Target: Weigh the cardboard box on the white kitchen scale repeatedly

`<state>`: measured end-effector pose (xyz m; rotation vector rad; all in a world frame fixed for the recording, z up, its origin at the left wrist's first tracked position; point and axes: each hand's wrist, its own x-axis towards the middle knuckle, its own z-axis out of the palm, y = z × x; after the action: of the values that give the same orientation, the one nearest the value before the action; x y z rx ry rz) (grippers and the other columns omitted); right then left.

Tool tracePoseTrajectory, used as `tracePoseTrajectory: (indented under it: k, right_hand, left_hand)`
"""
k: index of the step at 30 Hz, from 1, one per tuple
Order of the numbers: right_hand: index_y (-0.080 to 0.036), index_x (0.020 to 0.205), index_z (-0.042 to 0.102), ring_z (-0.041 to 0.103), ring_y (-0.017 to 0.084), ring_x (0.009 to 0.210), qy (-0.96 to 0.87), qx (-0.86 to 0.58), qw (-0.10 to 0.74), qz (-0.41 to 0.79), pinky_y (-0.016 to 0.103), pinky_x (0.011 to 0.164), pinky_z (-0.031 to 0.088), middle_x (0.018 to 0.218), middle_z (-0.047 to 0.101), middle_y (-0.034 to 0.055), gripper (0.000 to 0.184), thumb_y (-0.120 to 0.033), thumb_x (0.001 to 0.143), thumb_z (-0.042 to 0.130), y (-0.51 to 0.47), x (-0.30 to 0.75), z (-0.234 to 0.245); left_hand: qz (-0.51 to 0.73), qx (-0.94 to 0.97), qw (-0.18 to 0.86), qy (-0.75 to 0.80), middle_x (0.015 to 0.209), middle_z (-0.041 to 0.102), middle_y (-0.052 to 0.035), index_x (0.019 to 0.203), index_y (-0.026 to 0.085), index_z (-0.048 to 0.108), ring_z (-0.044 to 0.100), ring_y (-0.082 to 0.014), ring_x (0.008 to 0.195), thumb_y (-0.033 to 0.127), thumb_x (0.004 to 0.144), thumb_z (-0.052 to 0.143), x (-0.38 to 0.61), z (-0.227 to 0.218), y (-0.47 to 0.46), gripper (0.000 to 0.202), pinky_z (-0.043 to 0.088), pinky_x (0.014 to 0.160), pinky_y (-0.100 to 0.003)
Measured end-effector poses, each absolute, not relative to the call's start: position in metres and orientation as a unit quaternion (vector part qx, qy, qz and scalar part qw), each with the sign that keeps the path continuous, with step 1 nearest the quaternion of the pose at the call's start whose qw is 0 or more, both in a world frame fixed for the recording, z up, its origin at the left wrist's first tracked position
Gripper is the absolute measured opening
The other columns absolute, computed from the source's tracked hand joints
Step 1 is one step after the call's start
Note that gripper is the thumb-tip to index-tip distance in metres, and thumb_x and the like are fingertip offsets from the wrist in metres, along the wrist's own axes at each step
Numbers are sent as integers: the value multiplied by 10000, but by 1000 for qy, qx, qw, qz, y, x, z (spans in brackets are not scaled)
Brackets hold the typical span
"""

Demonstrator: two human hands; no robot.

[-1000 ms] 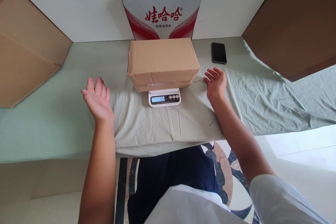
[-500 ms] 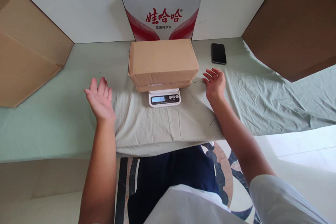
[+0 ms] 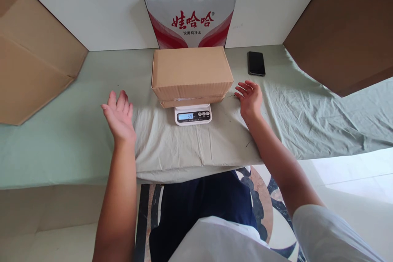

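A closed brown cardboard box (image 3: 192,67) rests on a small white digital scale (image 3: 193,123), whose lit display and buttons show below the box's front edge. The scale's platform is hidden under the box. To the left of the box, my left hand (image 3: 119,116) lies palm up, fingers apart, with nothing in it. On the other side my right hand (image 3: 250,98) is turned palm up with loosely curled, parted fingers, also holding nothing. It is close to the box's right side but apart from it. A black phone (image 3: 256,63) lies just beyond my right hand.
A pale green cloth (image 3: 172,151) covers the table. Large brown cartons stand at the left (image 3: 37,57) and right (image 3: 344,37) sides. Behind the box are a white and red printed carton (image 3: 192,20) and white panels (image 3: 86,12).
Both hands are nearly still. My right hand has shifted very slightly toward the box; the box and scale look the same, and the view has moved a touch.
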<state>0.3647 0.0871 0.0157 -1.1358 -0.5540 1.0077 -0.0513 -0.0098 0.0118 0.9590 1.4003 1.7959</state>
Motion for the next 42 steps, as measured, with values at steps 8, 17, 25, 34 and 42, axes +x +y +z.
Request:
tracePoseTrajectory:
  k: [8,17,25,34,42]
  right_hand:
    - [-291,980,670,765,188,928,-256,-509,688,450,347,821,617,1024,801,21,235,-453,1044,513,85,363,17]
    - [-283,970,682,771,179,912,-264,-506,686,451,344,818,622,1016,804,15,252,-457,1058,523,82,358,19]
    - [-284,933,701,774,161,877,-278,-505,676,458,301,756,603,959,813,-1,297,-475,1074,521,82,354,15]
    - [-271,916,709,761,161,864,-289,-505,670,462,306,763,586,942,790,2,328,-499,1090,550,80,351,19]
    - [-274,921,701,754,165,864,-310,-498,666,461,312,764,582,935,787,1,342,-554,1083,590,74,348,23]
  left_hand:
    - [680,355,341,543,1872,433,-256,1790,177,394,415,-325,1774,1010,1014,210,-47,15,-9,1153,293,1462,-538]
    - [668,378,347,539,1884,401,-271,1785,144,392,404,-334,1779,1016,1015,228,-48,8,-7,1176,292,1464,-544]
    - [660,388,345,543,1869,410,-298,1781,116,412,382,-367,1788,1077,953,247,-46,7,-6,1279,303,1463,-574]
    - [660,397,345,537,1859,431,-295,1741,154,487,362,-386,1794,1081,934,343,-46,3,-5,1237,280,1461,-585]
    - [654,399,343,543,1856,432,-299,1734,165,498,353,-394,1797,1115,898,324,-45,2,-5,1277,262,1471,-597]
